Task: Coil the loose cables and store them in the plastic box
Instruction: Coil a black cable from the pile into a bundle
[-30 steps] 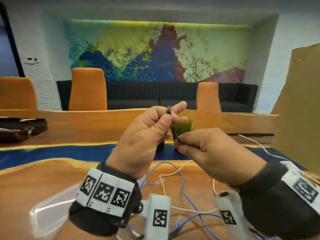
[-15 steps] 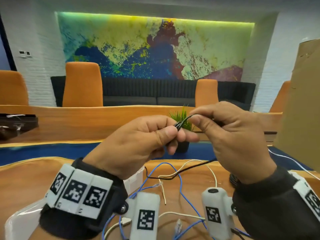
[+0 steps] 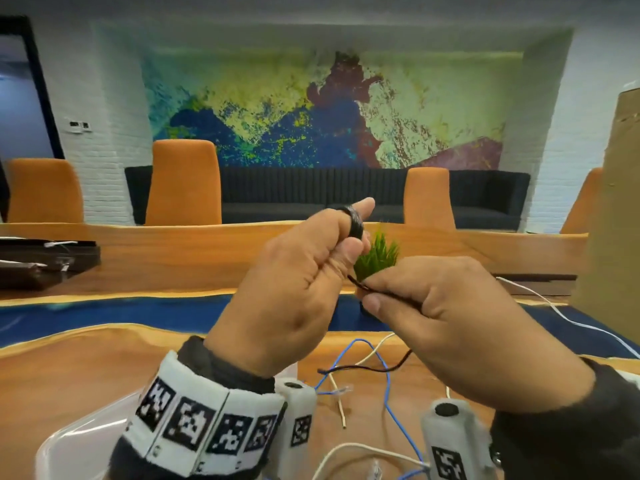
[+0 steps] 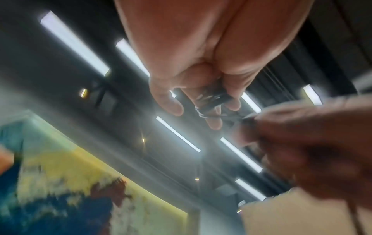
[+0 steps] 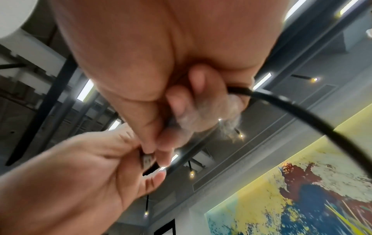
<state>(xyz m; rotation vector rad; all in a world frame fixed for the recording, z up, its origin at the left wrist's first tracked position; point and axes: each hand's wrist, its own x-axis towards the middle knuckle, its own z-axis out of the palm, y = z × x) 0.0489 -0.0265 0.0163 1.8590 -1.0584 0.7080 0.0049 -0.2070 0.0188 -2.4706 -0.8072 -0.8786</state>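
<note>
While both hands (image 3: 294, 292) (image 3: 450, 327) pinch the black cable (image 3: 360, 368) above the wooden table (image 3: 69, 368), a blue cable (image 3: 391, 407), white cable (image 3: 360, 446) and plastic box (image 3: 69, 448) lie beneath; a green plant (image 3: 377, 258) stands behind.

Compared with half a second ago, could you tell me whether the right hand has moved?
Yes: the right hand, pinching the black cable, dropped from the green plant's leaves to its base.

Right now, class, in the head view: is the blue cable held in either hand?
No: the blue cable lies loose on the table, while both hands hold the black cable.
</note>
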